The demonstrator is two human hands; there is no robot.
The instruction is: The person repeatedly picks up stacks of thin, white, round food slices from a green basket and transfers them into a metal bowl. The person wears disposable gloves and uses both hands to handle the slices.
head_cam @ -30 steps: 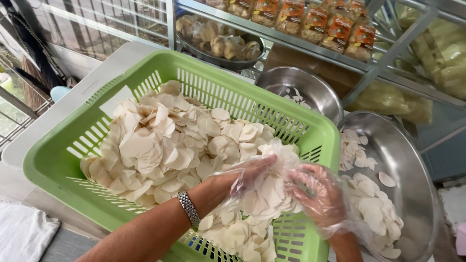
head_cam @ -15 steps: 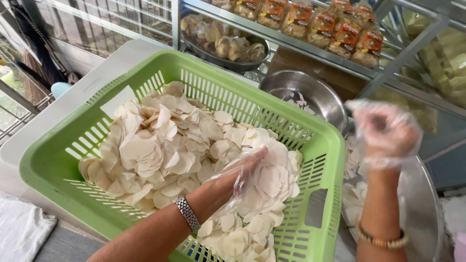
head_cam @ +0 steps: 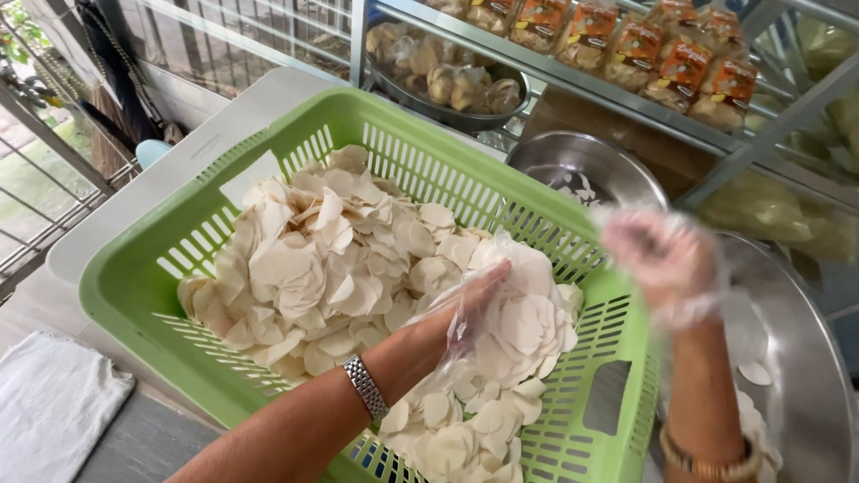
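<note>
Head view looks down on a green slotted basket (head_cam: 161,295) heaped with pale raw cracker chips (head_cam: 331,259). Left hand (head_cam: 461,309), in a loose clear plastic glove, lies flat on the pile near the basket's right side; fingers stretched out and slightly spread, pressing on chips, gripping nothing I can see. Silver watch (head_cam: 364,386) on that wrist. Right hand (head_cam: 662,259), also gloved, is lifted above the basket's right rim, over a big steel bowl (head_cam: 805,394) that holds a few chips. It is motion-blurred, so I cannot tell how far the fingers are closed or whether they hold chips. A smaller steel bowl (head_cam: 582,170) sits behind the basket; bagged snacks (head_cam: 662,54) line the shelf above.

Risks, as I judge them: the pile is mounded close to the right rim, so a push from the left palm could tip chips over the edge. The gloves are baggy and could snag or slip. Thin chips may snap under pressure.

Against the earliest frame: the right hand was down in the pile beside the left; now it is up and clear of the basket. Left hand sits in nearly the same spot. Basket and bowls unmoved.
</note>
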